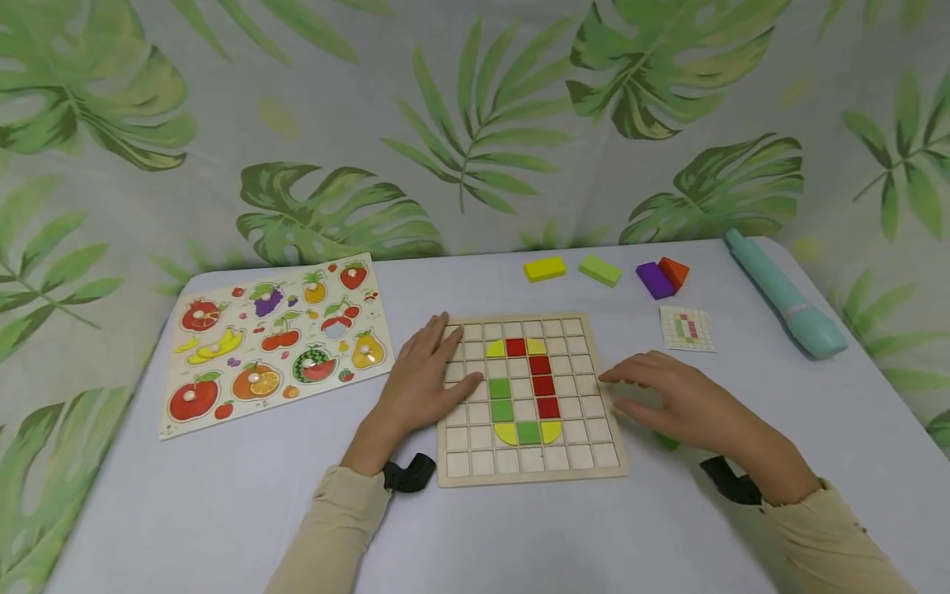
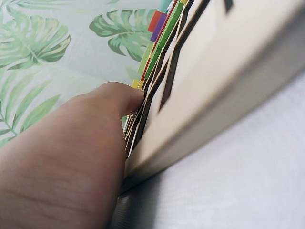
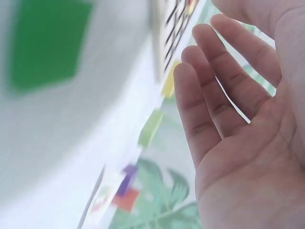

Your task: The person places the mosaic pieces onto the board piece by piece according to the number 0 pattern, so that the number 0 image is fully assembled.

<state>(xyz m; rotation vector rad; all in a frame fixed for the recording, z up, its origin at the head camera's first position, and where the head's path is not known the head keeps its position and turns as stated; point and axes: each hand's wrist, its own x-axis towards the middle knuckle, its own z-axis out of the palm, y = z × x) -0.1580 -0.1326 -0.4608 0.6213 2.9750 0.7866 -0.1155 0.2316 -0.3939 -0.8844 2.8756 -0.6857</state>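
Note:
A square wooden grid board (image 1: 475,466) lies mid-table, with a ring of red squares (image 1: 544,385), green squares (image 1: 502,410) and yellow rounded corner pieces (image 1: 505,433) in its cells. My left hand (image 1: 423,375) rests on the board's left edge, fingers extended and thumb over the cells; the left wrist view shows the thumb against the board's rim. Just beyond the right edge hovers my right hand (image 1: 675,396), its fingers loosely bent and holding nothing, as the right wrist view confirms. Below it, partly hidden, a green block (image 1: 666,441) lies on the table.
Behind the board sit a yellow block (image 1: 545,269), a light green block (image 1: 600,271), a purple block (image 1: 656,280) and an orange one (image 1: 674,273). A small pattern card (image 1: 686,329) lies near a teal bottle-shaped object (image 1: 787,297). A fruit puzzle board (image 1: 245,330) occupies the left.

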